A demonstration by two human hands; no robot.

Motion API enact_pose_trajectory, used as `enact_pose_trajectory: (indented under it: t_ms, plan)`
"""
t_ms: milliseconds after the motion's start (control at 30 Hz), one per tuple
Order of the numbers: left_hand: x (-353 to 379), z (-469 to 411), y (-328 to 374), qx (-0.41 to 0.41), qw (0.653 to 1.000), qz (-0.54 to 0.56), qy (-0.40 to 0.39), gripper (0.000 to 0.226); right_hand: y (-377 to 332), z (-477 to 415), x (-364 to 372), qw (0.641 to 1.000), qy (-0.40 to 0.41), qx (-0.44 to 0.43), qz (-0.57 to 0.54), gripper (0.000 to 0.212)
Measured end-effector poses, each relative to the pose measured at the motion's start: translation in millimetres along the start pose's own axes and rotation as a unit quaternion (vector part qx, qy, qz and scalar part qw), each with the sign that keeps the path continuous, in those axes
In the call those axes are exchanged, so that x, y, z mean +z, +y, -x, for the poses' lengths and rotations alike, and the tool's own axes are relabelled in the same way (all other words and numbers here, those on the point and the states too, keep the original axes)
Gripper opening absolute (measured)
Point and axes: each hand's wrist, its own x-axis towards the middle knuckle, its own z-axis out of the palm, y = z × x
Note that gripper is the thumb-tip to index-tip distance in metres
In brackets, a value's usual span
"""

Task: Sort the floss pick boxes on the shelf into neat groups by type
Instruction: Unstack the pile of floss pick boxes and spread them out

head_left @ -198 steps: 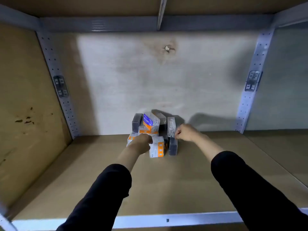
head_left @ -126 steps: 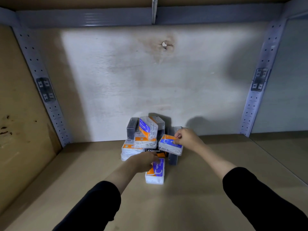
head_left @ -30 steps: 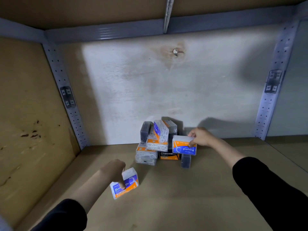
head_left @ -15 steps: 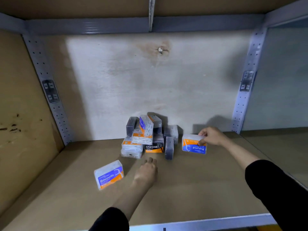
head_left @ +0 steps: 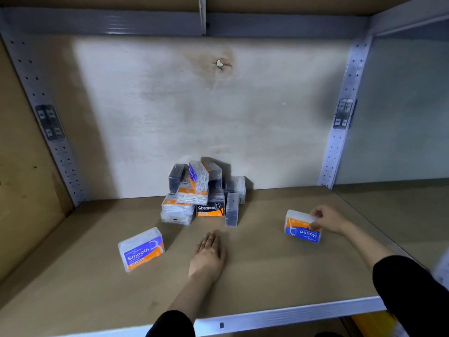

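One Smooth box [head_left: 141, 249], one Round box [head_left: 302, 228], perhaps nine boxes in the pile [head_left: 194, 195].

A pale, stained back panel [head_left: 170, 105] with a small hole [head_left: 220, 64] sits between the left upright [head_left: 65, 164] and the right upright [head_left: 334, 154].

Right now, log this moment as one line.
left hand: open, empty | right hand: grips Round box | Smooth box: on shelf, left of pile | pile: unsorted

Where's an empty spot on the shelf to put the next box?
Bare board lies left of the Smooth box, between the left hand and the Round box, and along the back wall either side of the pile. The pile itself is crowded.
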Motion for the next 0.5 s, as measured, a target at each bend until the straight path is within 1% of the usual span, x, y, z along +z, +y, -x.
enact_pose_trajectory:
  t_ms: [133, 167, 267, 400, 500]
  plan:
    - [1, 0, 0, 0.0, 1.0, -0.004, 0.003, 0.053, 0, -2, -3, 0.999, -0.035, 0.004, 0.009, 0.049]
    - [1, 0, -1, 0.0, 1.0, -0.005, 0.002, 0.054, -2, -4, -4, 0.999, -0.043, 0.004, 0.01, 0.048]
    - [2, 0, -1, -0.003, 1.0, -0.006, -0.005, 0.054, -9, -8, -9, 0.999, -0.039, -0.005, 0.013, 0.029]
    - [-2, 1, 1, -0.002, 1.0, -0.014, -0.013, 0.068, -24, -10, -10, 0.999, -0.022, -0.026, 0.012, 0.028]
    - [-6, 1, 0, 0.006, 0.999, -0.022, -0.027, 0.058, -41, -10, -7, 0.999, -0.014, -0.045, 0.022, 0.02]
